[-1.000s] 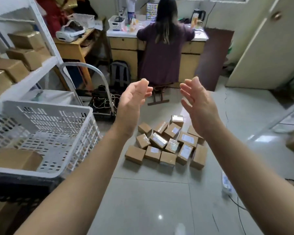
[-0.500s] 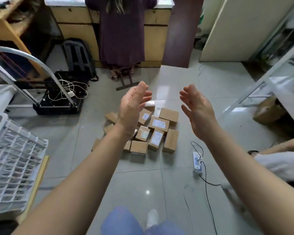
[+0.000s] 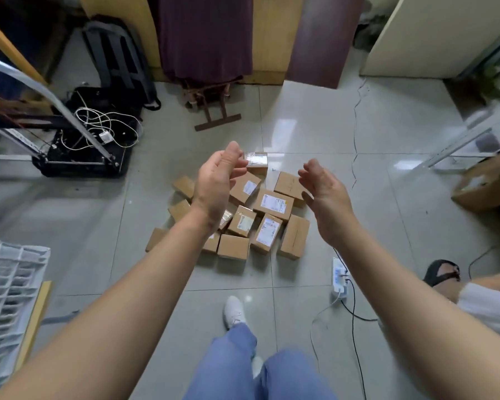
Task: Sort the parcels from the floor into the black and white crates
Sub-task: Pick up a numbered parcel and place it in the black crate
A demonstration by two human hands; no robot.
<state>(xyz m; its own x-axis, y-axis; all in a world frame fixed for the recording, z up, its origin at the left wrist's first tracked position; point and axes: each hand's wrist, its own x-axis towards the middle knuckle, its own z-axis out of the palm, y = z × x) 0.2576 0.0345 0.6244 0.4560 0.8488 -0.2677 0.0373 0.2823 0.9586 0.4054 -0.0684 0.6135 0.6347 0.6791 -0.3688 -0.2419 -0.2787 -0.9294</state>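
Parcels (image 3: 273,203) on floor below left hand (image 3: 217,183); right hand (image 3: 325,197) alongside

We count thirteen parcels (image 3: 274,204) in the pile at the centre. A few are partly covered by the left arm, and what lies fully behind it we cannot tell. Four of the thirteen show white labels (image 3: 267,232). One, at the pile's 12 o'clock edge, has a shiny top.

Over the pile we see two hands: one left hand (image 3: 217,186) and one right hand (image 3: 326,203).

Around them, one of each:
- crate (image 3: 9,284) at 8 o'clock
- backpack (image 3: 119,53) at 11 o'clock
- stool (image 3: 214,111) at 12 o'clock
- carton (image 3: 485,186) at 3 o'clock
- strip (image 3: 339,277) at 4 o'clock
- sandal (image 3: 442,272) at 4 o'clock, farther out
- shoe (image 3: 233,311) at 6 o'clock
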